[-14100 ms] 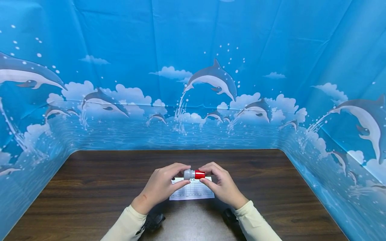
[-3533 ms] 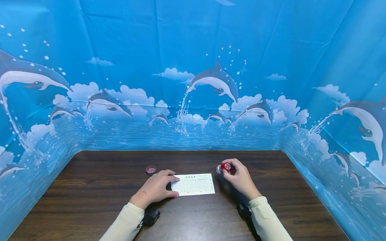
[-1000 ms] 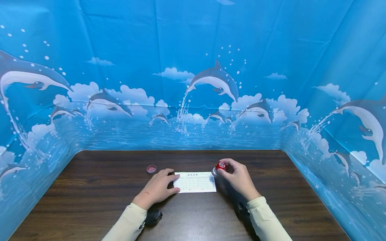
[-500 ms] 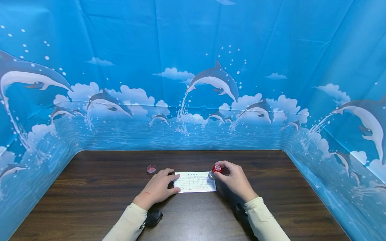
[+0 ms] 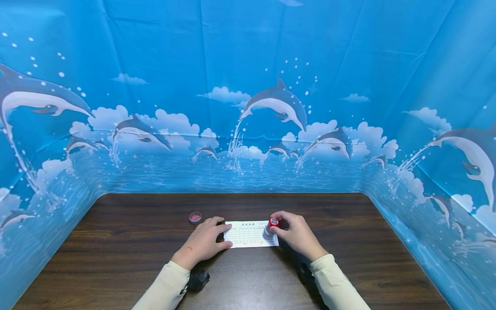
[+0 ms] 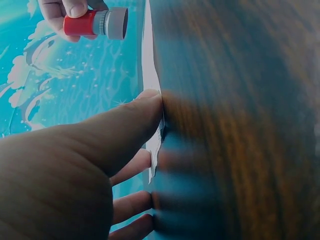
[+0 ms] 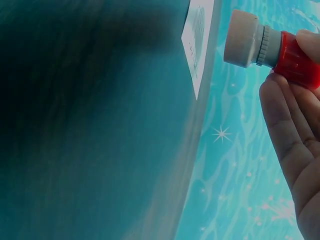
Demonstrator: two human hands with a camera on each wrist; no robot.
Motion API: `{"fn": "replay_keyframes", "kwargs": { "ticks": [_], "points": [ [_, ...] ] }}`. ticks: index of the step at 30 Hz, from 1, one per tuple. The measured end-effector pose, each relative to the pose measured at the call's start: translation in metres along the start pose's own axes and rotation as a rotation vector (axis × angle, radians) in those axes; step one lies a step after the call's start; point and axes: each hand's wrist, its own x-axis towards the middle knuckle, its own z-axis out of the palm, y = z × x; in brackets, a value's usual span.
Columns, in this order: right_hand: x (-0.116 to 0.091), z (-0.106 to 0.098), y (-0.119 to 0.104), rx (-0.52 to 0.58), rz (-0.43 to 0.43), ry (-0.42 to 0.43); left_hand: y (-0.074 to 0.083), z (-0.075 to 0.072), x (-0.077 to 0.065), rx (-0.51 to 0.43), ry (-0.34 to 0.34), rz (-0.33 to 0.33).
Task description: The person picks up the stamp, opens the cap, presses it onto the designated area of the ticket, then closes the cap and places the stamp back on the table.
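My right hand [image 5: 298, 234] pinches a round stamp [image 7: 300, 60] by its red handle, with the grey end pointing down at the paper form. Both wrist views show a gap between the stamp [image 6: 95, 23] and the sheet. Over the right part of the printed form [image 5: 244, 234] the stamp hangs slightly tilted in the head view. My left hand [image 5: 203, 243] rests on the form's left end, thumb and fingers stretched out and pressing it to the table. The form's left edge [image 6: 155, 167] looks a little crumpled in the left wrist view.
A small round cap [image 5: 195, 217] with a reddish inside lies behind my left hand. The dark wooden table [image 5: 135, 241] is bounded by a blue dolphin-print curtain [image 5: 166, 172] at the back and sides. Black wrist devices [image 5: 198, 280] sit under the forearms.
Earlier both hands held the capped stamp; the cap now lies on the table. In the last second my right hand has brought the stamp leftward over the form. My left hand stays put.
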Motion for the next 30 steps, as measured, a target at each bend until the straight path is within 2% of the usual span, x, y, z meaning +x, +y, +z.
{"fn": "replay_keyframes", "kwargs": {
  "ticks": [18, 30],
  "points": [
    [0.0006, 0.0030, -0.0024, -0.024, -0.024, -0.054, -0.0001, 0.0001, 0.0008, 0.008, -0.005, 0.001],
    [0.0019, 0.0048, -0.0030, -0.033, 0.010, -0.081, -0.0008, 0.0000, 0.0006, 0.001, 0.001, 0.004]
  ]
}}
